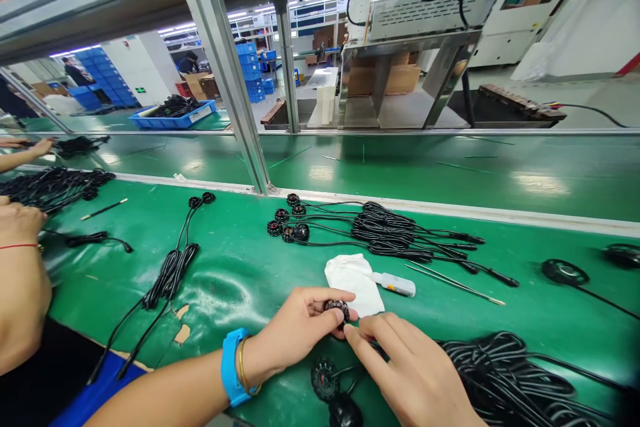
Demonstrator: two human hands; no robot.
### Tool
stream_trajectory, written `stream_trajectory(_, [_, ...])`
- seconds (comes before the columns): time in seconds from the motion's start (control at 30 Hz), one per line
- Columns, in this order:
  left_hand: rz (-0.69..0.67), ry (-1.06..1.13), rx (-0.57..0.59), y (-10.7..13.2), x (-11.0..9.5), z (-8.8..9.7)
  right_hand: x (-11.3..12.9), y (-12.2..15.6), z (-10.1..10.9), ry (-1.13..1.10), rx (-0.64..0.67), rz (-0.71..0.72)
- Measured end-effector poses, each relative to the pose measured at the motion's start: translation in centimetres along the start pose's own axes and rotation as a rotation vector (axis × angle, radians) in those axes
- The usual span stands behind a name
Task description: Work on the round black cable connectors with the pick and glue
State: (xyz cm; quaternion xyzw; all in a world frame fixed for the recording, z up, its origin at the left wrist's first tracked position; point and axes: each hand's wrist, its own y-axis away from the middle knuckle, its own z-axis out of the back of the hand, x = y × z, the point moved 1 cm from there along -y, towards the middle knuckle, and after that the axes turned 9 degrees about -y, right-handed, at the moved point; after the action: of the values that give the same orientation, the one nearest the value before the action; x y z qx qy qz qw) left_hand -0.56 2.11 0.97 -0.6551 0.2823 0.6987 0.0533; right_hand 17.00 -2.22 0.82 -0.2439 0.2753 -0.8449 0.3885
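In the middle foreground, my left hand [305, 317] grips a small round black part [336, 310] with a ridged rim between thumb and fingers. My right hand [407, 360] is closed in a pinch at the lower edge of that part, and what its fingertips hold is hidden. Just behind my hands lies a white cloth [353, 280] with a small clear bottle [395, 283] on its right. Another round black part [325, 377] on a cable is below my left hand. A heap of coiled black cables [505, 373] lies beside my right hand.
Behind the cloth is a row of bundled black cables [385, 230] with round ends, and tweezers [455, 283]. Further left lies another cable bundle [170, 273]. A co-worker's arm [20, 280] is at the left edge. A metal post [225, 73] rises from the bench.
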Motion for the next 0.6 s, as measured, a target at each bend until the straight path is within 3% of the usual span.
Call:
stream_trajectory(0.3, [0.029,0.142,0.003,0.0,0.0,0.2,-0.2,0.6,0.0,0.027,-0.001,-0.093])
stream_trajectory(0.6, [-0.120,-0.103,-0.113,0.8,0.4,-0.9,0.6,0.0,-0.4,0.098,-0.106,-0.160])
